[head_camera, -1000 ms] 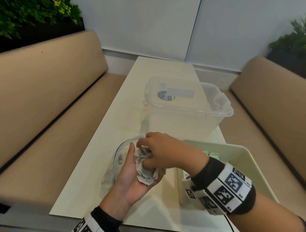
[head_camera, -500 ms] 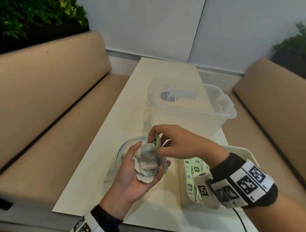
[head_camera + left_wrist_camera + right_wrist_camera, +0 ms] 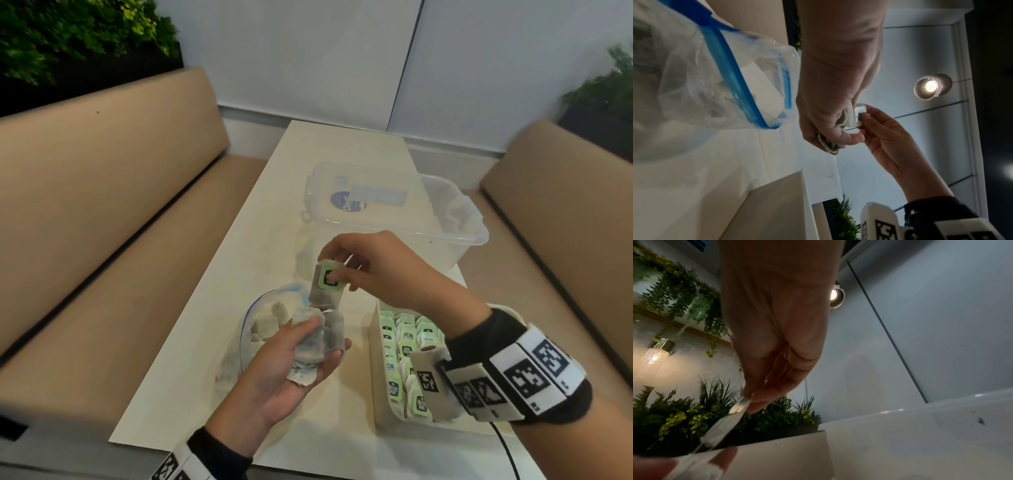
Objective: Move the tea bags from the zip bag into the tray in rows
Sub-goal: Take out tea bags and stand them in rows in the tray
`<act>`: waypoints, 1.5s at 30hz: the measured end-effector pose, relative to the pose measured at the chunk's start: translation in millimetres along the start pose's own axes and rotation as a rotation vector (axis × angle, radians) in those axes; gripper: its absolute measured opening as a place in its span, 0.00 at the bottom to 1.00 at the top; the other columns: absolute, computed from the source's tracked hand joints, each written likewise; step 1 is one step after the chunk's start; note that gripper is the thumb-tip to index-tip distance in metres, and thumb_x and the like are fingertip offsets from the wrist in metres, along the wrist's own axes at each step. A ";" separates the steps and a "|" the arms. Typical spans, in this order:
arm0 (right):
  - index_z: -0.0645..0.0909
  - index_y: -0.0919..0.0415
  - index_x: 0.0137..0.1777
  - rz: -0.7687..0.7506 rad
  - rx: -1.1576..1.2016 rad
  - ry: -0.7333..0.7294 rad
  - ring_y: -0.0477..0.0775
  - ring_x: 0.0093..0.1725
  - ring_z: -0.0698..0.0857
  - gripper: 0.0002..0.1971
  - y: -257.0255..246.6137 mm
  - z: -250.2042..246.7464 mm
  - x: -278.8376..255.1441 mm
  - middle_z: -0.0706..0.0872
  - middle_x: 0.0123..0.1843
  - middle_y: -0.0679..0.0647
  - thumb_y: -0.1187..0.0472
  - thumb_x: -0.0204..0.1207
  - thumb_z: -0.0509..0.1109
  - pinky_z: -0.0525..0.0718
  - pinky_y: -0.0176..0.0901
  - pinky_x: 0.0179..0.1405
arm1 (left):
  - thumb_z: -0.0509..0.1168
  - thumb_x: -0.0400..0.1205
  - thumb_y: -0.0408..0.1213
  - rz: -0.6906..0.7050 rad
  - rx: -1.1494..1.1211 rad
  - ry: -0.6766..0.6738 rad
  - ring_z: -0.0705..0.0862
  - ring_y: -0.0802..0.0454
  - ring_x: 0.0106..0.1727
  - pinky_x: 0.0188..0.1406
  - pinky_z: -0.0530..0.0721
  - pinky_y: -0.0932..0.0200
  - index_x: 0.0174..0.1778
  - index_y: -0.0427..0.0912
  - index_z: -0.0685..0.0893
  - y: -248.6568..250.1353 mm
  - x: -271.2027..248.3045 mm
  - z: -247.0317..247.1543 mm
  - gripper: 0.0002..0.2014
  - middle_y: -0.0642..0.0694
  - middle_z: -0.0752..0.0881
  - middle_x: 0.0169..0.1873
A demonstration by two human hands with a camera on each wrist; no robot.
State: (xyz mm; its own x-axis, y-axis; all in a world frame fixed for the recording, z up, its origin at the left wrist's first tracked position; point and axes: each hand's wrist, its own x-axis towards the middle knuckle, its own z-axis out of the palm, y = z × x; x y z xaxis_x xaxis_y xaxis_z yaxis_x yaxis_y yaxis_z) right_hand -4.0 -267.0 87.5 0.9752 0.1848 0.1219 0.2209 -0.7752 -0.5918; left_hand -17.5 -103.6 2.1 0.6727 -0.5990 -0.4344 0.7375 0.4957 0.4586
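My left hand lies palm up above the table and cups a bunch of grey tea bags, thumb over them. Just above it my right hand pinches one tea bag by its green tag, lifted clear of the bunch. The clear zip bag with a blue seal lies open on the table under my left hand, with more tea bags inside; the left wrist view shows the zip bag from below. The pale tray at the right front holds rows of green-tagged tea bags.
A clear plastic tub stands on the table beyond my hands. Tan bench seats run along both sides. The table's near edge is just below my wrists.
My right hand has drawn one tea bag out of the bunch in my left palm and raised it. My right arm has shifted, uncovering the rows in the tray.
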 end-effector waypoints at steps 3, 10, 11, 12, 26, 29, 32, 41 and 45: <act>0.85 0.57 0.49 -0.068 0.045 0.027 0.47 0.34 0.84 0.05 -10.4 -9.4 -3.6 0.86 0.46 0.52 0.65 0.78 0.69 0.86 0.40 0.33 | 0.65 0.76 0.26 0.033 0.048 0.014 0.90 0.36 0.40 0.27 0.88 0.57 0.57 0.35 0.84 -0.8 1.7 1.2 0.13 0.33 0.88 0.45; 0.88 0.55 0.46 -0.099 0.182 -0.012 0.41 0.37 0.84 0.03 -15.1 -17.4 -17.0 0.89 0.41 0.47 0.63 0.74 0.74 0.85 0.38 0.35 | 0.69 0.63 0.22 0.147 0.170 -0.100 0.89 0.36 0.47 0.32 0.88 0.59 0.57 0.36 0.83 2.7 -1.4 8.3 0.24 0.34 0.88 0.46; 0.88 0.55 0.46 -0.082 0.153 0.012 0.40 0.36 0.84 0.03 -12.7 -15.8 -18.1 0.89 0.39 0.47 0.63 0.73 0.75 0.85 0.39 0.35 | 0.70 0.63 0.22 0.155 0.180 -0.108 0.89 0.37 0.48 0.31 0.88 0.59 0.58 0.35 0.82 2.7 -2.4 10.0 0.25 0.34 0.88 0.47; 0.88 0.56 0.45 -0.067 0.157 0.032 0.40 0.34 0.84 0.04 -11.1 -14.8 -19.4 0.89 0.38 0.47 0.63 0.72 0.76 0.86 0.39 0.36 | 0.70 0.62 0.23 0.161 0.181 -0.118 0.89 0.37 0.48 0.31 0.87 0.60 0.58 0.35 0.82 2.3 -3.0 11.4 0.26 0.34 0.88 0.46; 0.87 0.57 0.52 -0.137 0.043 0.100 0.44 0.37 0.85 0.09 -12.0 -32.8 -34.8 0.86 0.39 0.49 0.68 0.74 0.73 0.87 0.36 0.42 | 0.71 0.64 0.33 0.250 0.213 -0.096 0.89 0.45 0.42 0.30 0.86 0.66 0.49 0.37 0.84 -7.9 4.5 23.0 0.16 0.32 0.87 0.41; 0.88 0.56 0.50 -0.187 -0.062 0.095 0.43 0.40 0.84 0.08 -15.0 -38.1 -36.9 0.87 0.42 0.51 0.67 0.74 0.73 0.86 0.36 0.41 | 0.71 0.64 0.34 0.267 0.217 -0.105 0.87 0.43 0.44 0.30 0.86 0.66 0.49 0.36 0.85 -10.8 6.3 24.5 0.18 0.32 0.87 0.41; 0.86 0.57 0.49 -0.247 -0.122 0.104 0.42 0.41 0.84 0.06 -17.4 -40.5 -41.2 0.86 0.42 0.45 0.66 0.75 0.72 0.85 0.33 0.42 | 0.71 0.65 0.34 0.287 0.229 -0.131 0.86 0.41 0.47 0.32 0.85 0.64 0.52 0.35 0.84 -15.0 11.2 23.1 0.19 0.35 0.88 0.41; 0.89 0.59 0.46 -0.238 -0.253 0.103 0.46 0.41 0.86 0.10 -5.0 -61.4 -62.1 0.89 0.46 0.49 0.65 0.75 0.65 0.82 0.35 0.43 | 0.79 0.65 0.38 0.163 0.275 -0.208 0.85 0.39 0.49 0.25 0.84 0.69 0.50 0.34 0.82 -21.9 28.5 11.4 0.21 0.33 0.83 0.37; 0.90 0.55 0.49 -0.041 -0.394 -0.062 0.39 0.44 0.84 0.16 24.5 -85.0 -95.3 0.89 0.52 0.46 0.73 0.72 0.65 0.80 0.29 0.47 | 0.86 0.53 0.37 0.153 0.235 -0.156 0.89 0.44 0.38 0.35 0.87 0.64 0.47 0.38 0.89 -16.7 35.9 -11.1 0.27 0.34 0.88 0.36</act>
State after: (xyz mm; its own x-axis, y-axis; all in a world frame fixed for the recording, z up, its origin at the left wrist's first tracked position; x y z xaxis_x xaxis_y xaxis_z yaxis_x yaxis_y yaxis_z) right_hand -90.3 -355.0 129.1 0.9653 0.2475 0.0836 0.2604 -0.9364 -0.2353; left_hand -5.0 -126.3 -29.7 0.7442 -0.6268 -0.2309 0.5824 0.4395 0.6839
